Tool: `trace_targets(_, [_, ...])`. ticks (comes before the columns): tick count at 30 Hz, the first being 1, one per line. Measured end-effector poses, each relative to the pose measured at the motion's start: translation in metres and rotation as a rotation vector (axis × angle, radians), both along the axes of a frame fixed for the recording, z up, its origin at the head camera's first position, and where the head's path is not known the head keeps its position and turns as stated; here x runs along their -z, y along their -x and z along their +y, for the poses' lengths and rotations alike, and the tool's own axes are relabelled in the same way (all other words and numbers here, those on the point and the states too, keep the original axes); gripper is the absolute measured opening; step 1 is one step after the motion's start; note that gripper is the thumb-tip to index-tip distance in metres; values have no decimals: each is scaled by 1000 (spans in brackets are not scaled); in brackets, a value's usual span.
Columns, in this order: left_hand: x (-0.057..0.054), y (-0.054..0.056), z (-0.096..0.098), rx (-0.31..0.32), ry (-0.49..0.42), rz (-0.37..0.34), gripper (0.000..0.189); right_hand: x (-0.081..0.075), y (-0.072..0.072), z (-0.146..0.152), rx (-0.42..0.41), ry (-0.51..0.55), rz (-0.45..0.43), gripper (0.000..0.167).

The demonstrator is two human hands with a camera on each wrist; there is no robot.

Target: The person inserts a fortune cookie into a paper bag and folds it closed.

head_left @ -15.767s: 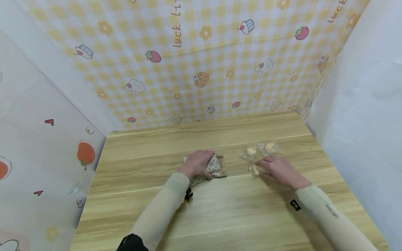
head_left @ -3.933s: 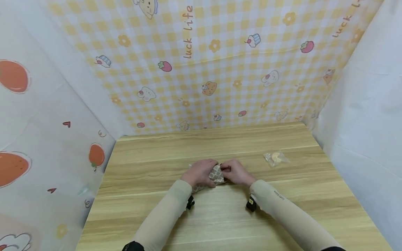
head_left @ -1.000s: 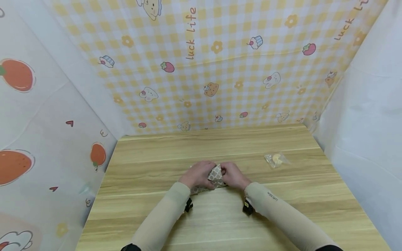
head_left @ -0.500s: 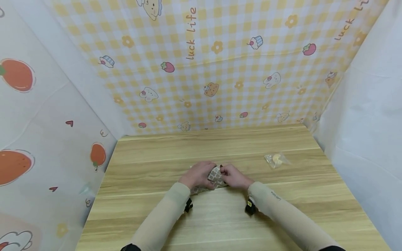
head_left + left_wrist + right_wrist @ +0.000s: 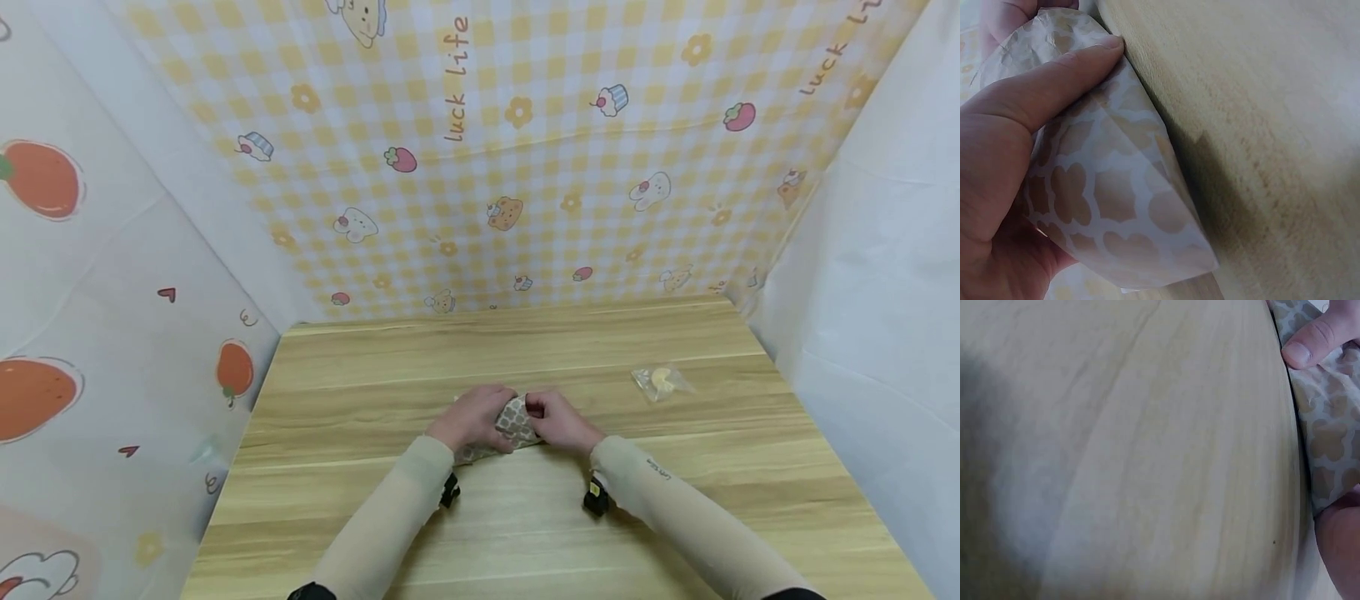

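Observation:
A small paper bag (image 5: 515, 422) with a tan-and-white lattice print lies on its side on the table. Across it the left hand (image 5: 476, 415) holds on, thumb pressing the near side, as the left wrist view shows; its other fingers are mostly hidden behind the paper. At the bag's right end, the right hand (image 5: 562, 423) has its fingers curled at the edge of the paper, pinching it. Whatever is inside the bag is hidden. Off to the right lies a cream-coloured piece in a clear plastic wrapper (image 5: 663, 382), apart from both hands.
The wood-grain table (image 5: 420, 358) is bounded behind by a yellow checked cloth (image 5: 540, 233) and at both sides by white sheets. Both sleeved forearms reach in from the front edge, a small black device (image 5: 596, 497) at each wrist.
Earlier, three wrapped pieces lay at the right with the right hand among them; one lies there now. That hand has moved left to the bag. The left hand keeps its hold.

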State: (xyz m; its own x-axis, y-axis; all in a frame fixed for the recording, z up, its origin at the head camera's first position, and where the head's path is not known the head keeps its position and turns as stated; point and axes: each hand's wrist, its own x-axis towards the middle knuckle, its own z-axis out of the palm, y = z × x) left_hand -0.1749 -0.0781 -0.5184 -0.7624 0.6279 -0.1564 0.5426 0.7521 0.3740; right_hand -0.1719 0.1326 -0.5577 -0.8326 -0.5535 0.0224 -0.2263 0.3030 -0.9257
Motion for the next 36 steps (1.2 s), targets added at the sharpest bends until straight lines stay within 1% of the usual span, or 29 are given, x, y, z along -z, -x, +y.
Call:
trace_targets(4, [0,0,1,10,-3,4,77,0,0,2,-34,-65,20,21])
trace_targets(7, [0,1,1,22,-13,18,73,-1,1,3,-71,-102,19,25])
trace_targets(11, [1,1,3,35,-21,31,69,-3,4,4,-129,-114,-13,25])
trace_targets(14, [0,1,4,33,-20,30,68,-4,5,5,-156,-123,-36,23])
trace_targets(18, [0,1,5,30,-5,36,67,-7,6,7,-180,-135,-18,23])
trace_targets(25, [0,0,4,34,15,52,69,-8,8,10,-184,-184,65,21])
trace_targets(27, [-1,0,3,29,19,49,70,-10,7,11,-186,-184,69,20])
trace_targets(32, [-2,0,3,11,27,32,72,-13,5,14,-182,-158,38,19])
trace_targets(36, [-2,0,2,-2,17,12,73,-15,3,19,-175,-130,17,23])
